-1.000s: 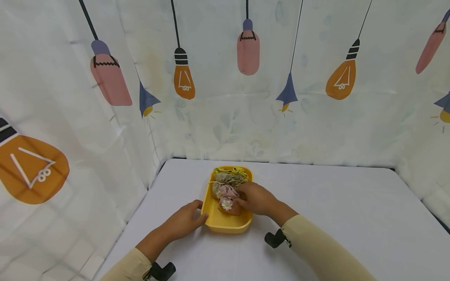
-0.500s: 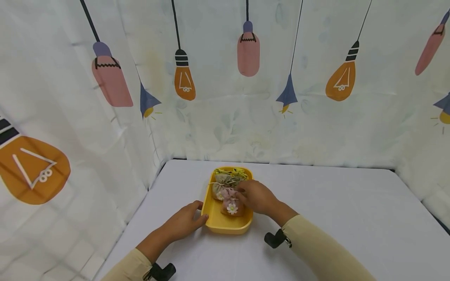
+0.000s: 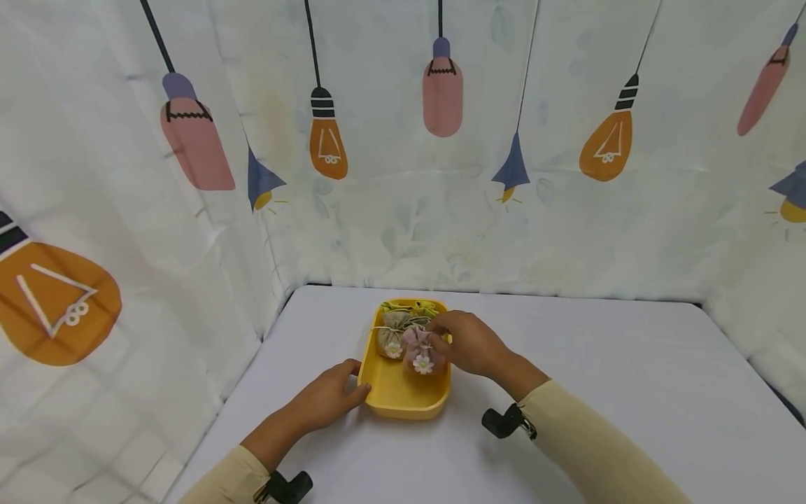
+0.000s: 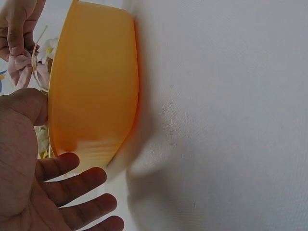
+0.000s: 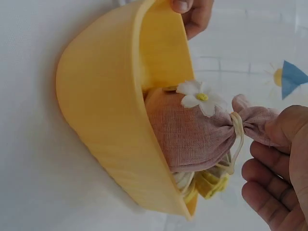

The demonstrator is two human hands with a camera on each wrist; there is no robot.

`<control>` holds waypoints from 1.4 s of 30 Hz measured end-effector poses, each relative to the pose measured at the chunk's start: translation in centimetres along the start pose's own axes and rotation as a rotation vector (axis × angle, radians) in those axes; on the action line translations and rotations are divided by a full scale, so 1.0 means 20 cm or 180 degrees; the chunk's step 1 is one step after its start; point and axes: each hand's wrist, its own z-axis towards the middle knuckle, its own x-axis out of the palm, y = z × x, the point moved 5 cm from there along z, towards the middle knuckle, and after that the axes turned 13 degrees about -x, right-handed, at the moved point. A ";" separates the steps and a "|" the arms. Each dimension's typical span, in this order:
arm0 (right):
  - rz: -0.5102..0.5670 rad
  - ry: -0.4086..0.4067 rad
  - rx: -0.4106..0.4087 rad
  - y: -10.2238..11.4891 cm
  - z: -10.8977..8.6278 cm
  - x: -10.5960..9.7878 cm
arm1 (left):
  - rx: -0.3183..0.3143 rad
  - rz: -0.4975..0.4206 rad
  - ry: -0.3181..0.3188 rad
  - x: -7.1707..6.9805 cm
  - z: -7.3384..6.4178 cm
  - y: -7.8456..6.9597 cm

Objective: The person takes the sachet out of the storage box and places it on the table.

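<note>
My right hand (image 3: 469,341) pinches the gathered neck of a pink drawstring pouch (image 5: 192,132) with a white flower on it. The pouch hangs upright, its lower part still within the walls of a yellow plastic tray (image 3: 403,402). At the tray's left side, my left hand (image 3: 327,399) holds the rim; in the left wrist view its thumb (image 4: 33,106) is against the rim and the other fingers spread along the outer wall. A beige-grey pouch (image 3: 392,339) with a white flower lies in the tray, and yellow-green fabric (image 3: 425,308) shows behind it.
The tray stands on a white-covered table (image 3: 598,385). White curtains (image 3: 378,231) printed with hanging lamps enclose its back and sides. A small black camera (image 3: 504,422) is strapped to the right wrist, another (image 3: 290,486) to the left.
The pink pouch has gone from lying in the front of the tray to being raised upright toward the right rim. My right hand has risen slightly with it; the left stays put.
</note>
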 end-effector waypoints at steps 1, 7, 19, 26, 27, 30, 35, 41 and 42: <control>-0.0043 -0.0049 -0.0039 0.00 0.00 -0.01 | -0.0001 -0.0003 -0.0002 0.00 0.00 0.00; -0.0090 -0.0175 -0.0087 0.01 -0.01 -0.08 | 0.0065 0.0008 -0.0028 -0.01 0.01 0.01; -0.0172 -0.0325 -0.0274 0.02 -0.07 -0.22 | 0.0026 0.0023 -0.0034 0.00 0.02 0.01; -0.0221 -0.0293 -0.0214 -0.04 -0.14 -0.27 | 0.0000 0.0017 -0.0028 0.00 0.01 0.01; -0.0219 -0.0287 -0.0200 -0.05 -0.15 -0.28 | -0.0008 0.0021 -0.0025 0.00 0.01 0.01; -0.0217 -0.0284 -0.0163 -0.07 -0.17 -0.30 | -0.0025 0.0030 -0.0019 0.00 0.00 0.01; -0.0246 -0.0318 -0.0122 -0.11 -0.21 -0.34 | -0.0034 0.0021 -0.0009 0.00 0.00 0.01; -0.0269 -0.0380 -0.0088 -0.15 -0.26 -0.39 | -0.0036 0.0025 -0.0013 0.00 0.00 0.00; -0.0279 -0.0389 -0.0068 -0.16 -0.27 -0.40 | -0.0035 0.0026 -0.0016 0.00 -0.01 0.00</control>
